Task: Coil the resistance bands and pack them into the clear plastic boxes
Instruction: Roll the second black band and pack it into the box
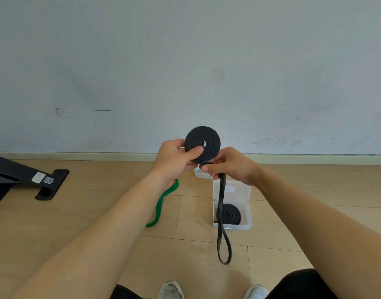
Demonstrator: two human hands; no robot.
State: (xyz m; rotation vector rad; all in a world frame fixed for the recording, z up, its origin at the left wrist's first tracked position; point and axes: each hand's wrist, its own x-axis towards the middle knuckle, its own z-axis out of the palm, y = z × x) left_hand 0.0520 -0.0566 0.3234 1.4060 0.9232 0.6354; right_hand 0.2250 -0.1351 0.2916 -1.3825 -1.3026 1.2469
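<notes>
Currently left hand (174, 158) pinches coiled black rubber band (203, 141), right hand (230, 166) grips its tail (222, 190) (QR sticker (48, 180) mid-left); wood floor (56, 214).

Left hand (174, 157), right hand (228, 167), fingers (196, 151) seemingly curled.

Scuffed pale wall (185, 61) over cream skirting (99, 157) — light wood plank floor (336, 180), black stand (23, 175) with QR sticker (48, 180) at far left.
</notes>
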